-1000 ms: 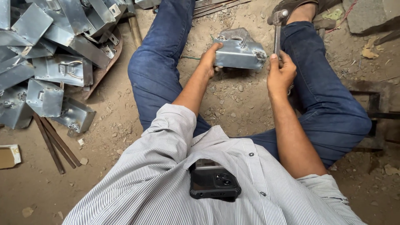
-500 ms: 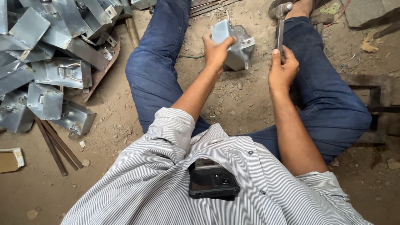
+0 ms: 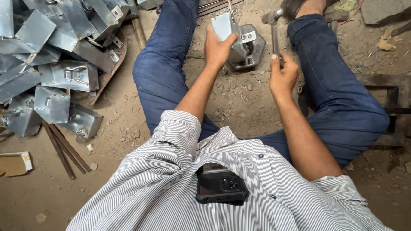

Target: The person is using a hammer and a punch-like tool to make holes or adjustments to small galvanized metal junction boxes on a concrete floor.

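Note:
I sit on dirt ground with my legs in blue jeans spread apart. My left hand grips a small grey sheet-metal box, tipped up on its edge above a dark metal block that lies on the ground between my legs. My right hand is closed around the handle of a hammer, whose head points up and left, just right of the box.
A heap of several similar metal boxes lies at the left, with thin metal rods beside it. A cardboard piece lies at the far left. A dark metal frame stands at the right. A phone sits in my shirt pocket.
My left hand has turned the box from lying flat to standing on its edge. The hammer in my right hand has stayed raised beside it.

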